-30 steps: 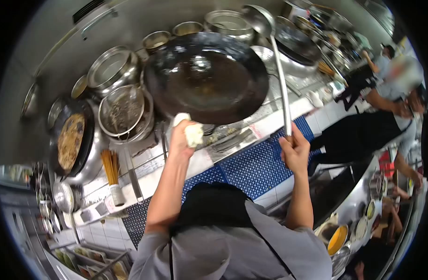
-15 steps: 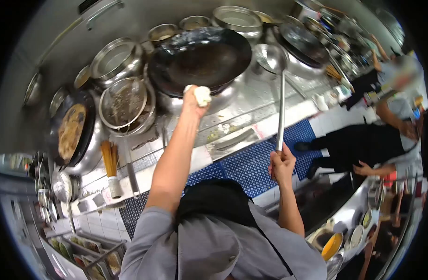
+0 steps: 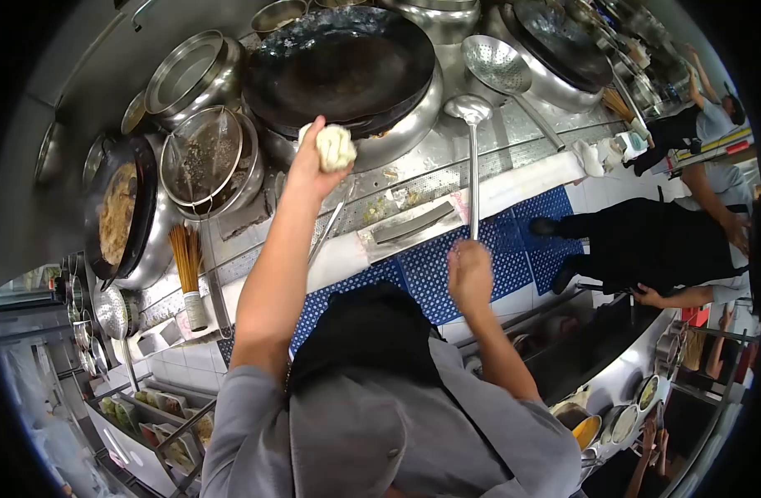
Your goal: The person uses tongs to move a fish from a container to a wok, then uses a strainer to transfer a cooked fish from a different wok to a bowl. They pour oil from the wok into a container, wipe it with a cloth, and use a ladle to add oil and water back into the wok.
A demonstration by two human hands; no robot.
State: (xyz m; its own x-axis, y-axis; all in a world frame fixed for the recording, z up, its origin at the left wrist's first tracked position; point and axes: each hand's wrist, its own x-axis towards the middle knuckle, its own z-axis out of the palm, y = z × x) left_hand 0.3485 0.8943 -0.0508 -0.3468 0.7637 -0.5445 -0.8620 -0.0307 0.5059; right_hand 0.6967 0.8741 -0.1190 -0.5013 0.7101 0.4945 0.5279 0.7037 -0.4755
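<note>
My left hand [image 3: 307,172] is closed around a bunched whitish cloth [image 3: 337,148] at the near rim of the large dark wok [image 3: 339,79]. The wok rests on a round steel burner stand and has a thin dark sheen inside. On the other side, my right hand [image 3: 470,278] grips the end of a long-handled steel ladle [image 3: 473,178]. The ladle's bowl lies over the steel counter just right of the wok. Close behind it rests a perforated skimmer [image 3: 498,65] with its handle pointing to the near right.
Left of the wok stands a pot with a wire strainer [image 3: 202,158] across it. A second wok [image 3: 119,216] holds brownish liquid. A bamboo brush [image 3: 188,274] stands at the counter edge [image 3: 339,257]. People in black aprons [image 3: 646,245] are at the right, beside blue mats [image 3: 447,274].
The ladle has moved left and toward me, and its bowl no longer overlaps the skimmer. My view has shifted, so the stove sits higher. Both hands keep their hold.
</note>
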